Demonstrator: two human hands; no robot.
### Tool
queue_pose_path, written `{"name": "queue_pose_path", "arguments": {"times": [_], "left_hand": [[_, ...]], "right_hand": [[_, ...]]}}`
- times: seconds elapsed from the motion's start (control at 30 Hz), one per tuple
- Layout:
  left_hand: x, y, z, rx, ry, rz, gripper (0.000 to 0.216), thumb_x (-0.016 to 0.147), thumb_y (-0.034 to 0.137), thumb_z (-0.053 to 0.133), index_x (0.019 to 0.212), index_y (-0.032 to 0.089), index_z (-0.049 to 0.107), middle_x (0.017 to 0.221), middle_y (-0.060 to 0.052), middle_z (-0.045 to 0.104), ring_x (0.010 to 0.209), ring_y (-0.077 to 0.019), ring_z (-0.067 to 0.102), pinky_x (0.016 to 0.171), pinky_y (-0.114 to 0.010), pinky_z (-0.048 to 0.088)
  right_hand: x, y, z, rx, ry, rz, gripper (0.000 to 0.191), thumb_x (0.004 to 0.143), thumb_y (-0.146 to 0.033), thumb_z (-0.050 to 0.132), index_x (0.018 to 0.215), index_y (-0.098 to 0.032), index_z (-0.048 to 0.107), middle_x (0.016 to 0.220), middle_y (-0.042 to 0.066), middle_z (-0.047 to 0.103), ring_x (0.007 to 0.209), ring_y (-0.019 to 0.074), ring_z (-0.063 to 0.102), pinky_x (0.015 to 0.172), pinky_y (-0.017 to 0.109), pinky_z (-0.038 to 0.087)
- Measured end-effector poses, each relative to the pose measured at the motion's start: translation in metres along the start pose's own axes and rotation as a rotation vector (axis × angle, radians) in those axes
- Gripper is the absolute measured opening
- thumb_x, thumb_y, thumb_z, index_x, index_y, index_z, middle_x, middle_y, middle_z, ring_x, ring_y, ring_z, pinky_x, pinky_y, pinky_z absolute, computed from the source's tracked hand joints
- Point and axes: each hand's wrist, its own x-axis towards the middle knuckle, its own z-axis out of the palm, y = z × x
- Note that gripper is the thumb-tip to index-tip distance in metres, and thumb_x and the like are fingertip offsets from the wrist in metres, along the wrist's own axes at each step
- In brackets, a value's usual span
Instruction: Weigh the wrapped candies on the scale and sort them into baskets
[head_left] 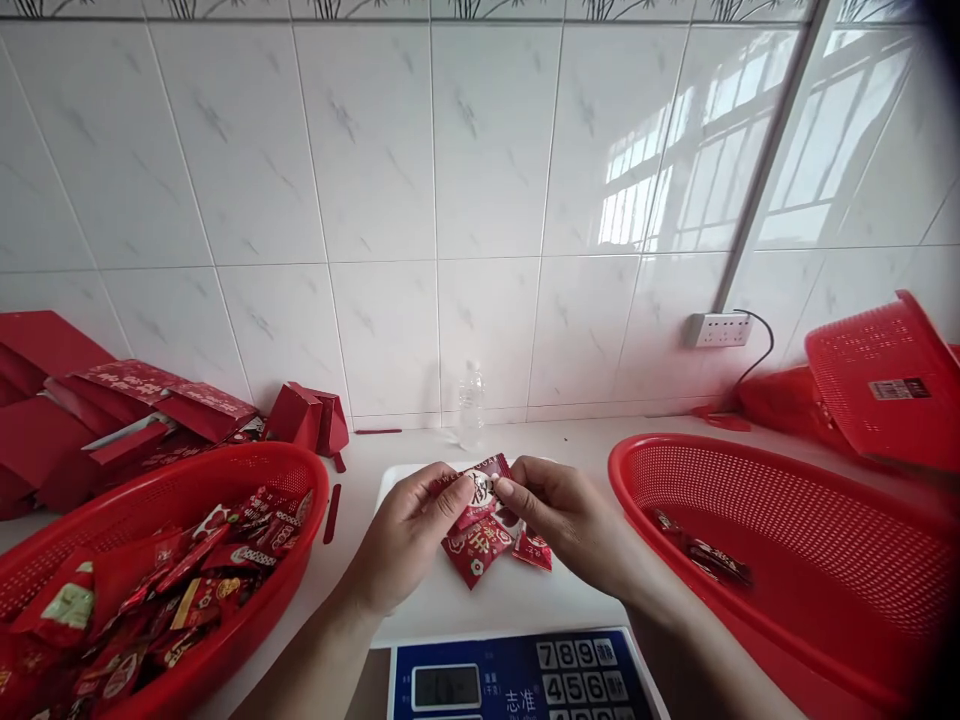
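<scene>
Between my two hands is a small dark red snack packet with a white oval label. My left hand pinches its left side, thumb on top. At its right side, the thumb and fingers of my right hand are closed on the same packet. Just below it, a red packet with a flower print and a smaller red packet show over the white pan of a weighing scale. The scale's blue keypad panel faces me at the front edge.
A red basket full of red snack packets stands at left, folded red boxes behind it. Right is another red basket with a few packets. A clear bottle stands by the tiled wall; a power strip hangs there.
</scene>
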Motion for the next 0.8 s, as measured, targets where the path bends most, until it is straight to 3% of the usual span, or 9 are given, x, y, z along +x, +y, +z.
{"name": "queue_pose_path", "arguments": {"times": [0.13,0.2,0.27,0.37,0.43,0.6,0.7,0.8], "left_hand": [[0.001,-0.001,-0.004,0.170,0.055,0.009,0.043,0.093,0.052,0.052,0.066,0.020,0.045,0.060,0.006,0.039,0.057,-0.0106,0.035,0.054,-0.023,0.032],[0.004,-0.004,-0.010,0.379,0.116,0.016,0.041,0.095,0.052,0.046,0.067,0.021,0.043,0.058,0.006,0.038,0.055,-0.0116,0.035,0.052,-0.024,0.030],[0.007,-0.011,-0.019,0.625,0.170,0.014,0.034,0.096,0.046,0.042,0.073,0.022,0.047,0.061,0.004,0.046,0.057,-0.0138,0.043,0.054,-0.026,0.033],[0.011,-0.025,-0.034,0.895,0.126,-0.046,0.019,0.092,0.038,0.048,0.097,0.022,0.058,0.094,-0.005,0.066,0.087,-0.0219,0.061,0.071,-0.030,0.044],[0.011,-0.033,-0.040,0.986,0.016,-0.123,0.026,0.090,0.038,0.052,0.109,0.023,0.060,0.113,-0.009,0.067,0.105,-0.0264,0.061,0.081,-0.033,0.046],[0.010,-0.039,-0.041,1.094,-0.149,-0.251,0.022,0.090,0.033,0.054,0.107,0.023,0.063,0.109,-0.009,0.069,0.101,-0.0275,0.066,0.077,-0.032,0.048],[0.011,-0.041,-0.039,1.062,-0.147,-0.219,0.020,0.087,0.019,0.053,0.104,0.023,0.062,0.106,-0.007,0.069,0.097,-0.0256,0.066,0.077,-0.032,0.047],[0.013,-0.039,-0.038,0.884,-0.062,-0.115,0.029,0.082,0.010,0.053,0.107,0.023,0.061,0.110,-0.007,0.067,0.099,-0.0246,0.064,0.082,-0.033,0.048]], "right_hand": [[0.000,0.000,-0.005,-0.082,-0.021,0.004,0.046,0.090,-0.059,0.045,0.066,-0.020,0.043,0.062,-0.002,0.045,0.058,0.0104,0.037,0.053,0.025,0.028],[0.002,0.002,-0.008,-0.147,0.046,0.028,0.046,0.089,-0.059,0.044,0.063,-0.021,0.038,0.059,-0.004,0.040,0.055,0.0101,0.033,0.050,0.025,0.026],[0.004,0.007,-0.012,-0.280,0.146,0.076,0.045,0.089,-0.055,0.044,0.062,-0.021,0.032,0.055,-0.005,0.035,0.053,0.0102,0.028,0.048,0.025,0.023],[0.008,0.014,-0.019,-0.531,0.186,0.144,0.039,0.090,-0.045,0.043,0.061,-0.021,0.033,0.053,-0.003,0.040,0.051,0.0111,0.031,0.049,0.026,0.022],[0.010,0.017,-0.022,-0.616,0.125,0.171,0.036,0.092,-0.041,0.041,0.062,-0.021,0.038,0.056,-0.002,0.048,0.052,0.0121,0.037,0.050,0.026,0.024],[0.013,0.023,-0.022,-0.671,0.062,0.212,0.036,0.094,-0.040,0.039,0.064,-0.021,0.042,0.062,0.001,0.057,0.056,0.0141,0.044,0.052,0.027,0.026],[0.014,0.025,-0.022,-0.687,0.062,0.219,0.035,0.094,-0.040,0.039,0.064,-0.021,0.044,0.065,0.003,0.060,0.057,0.0150,0.046,0.053,0.028,0.025],[0.015,0.025,-0.023,-0.691,0.045,0.213,0.035,0.093,-0.040,0.040,0.064,-0.021,0.044,0.064,0.004,0.060,0.057,0.0156,0.047,0.053,0.028,0.025]]}}
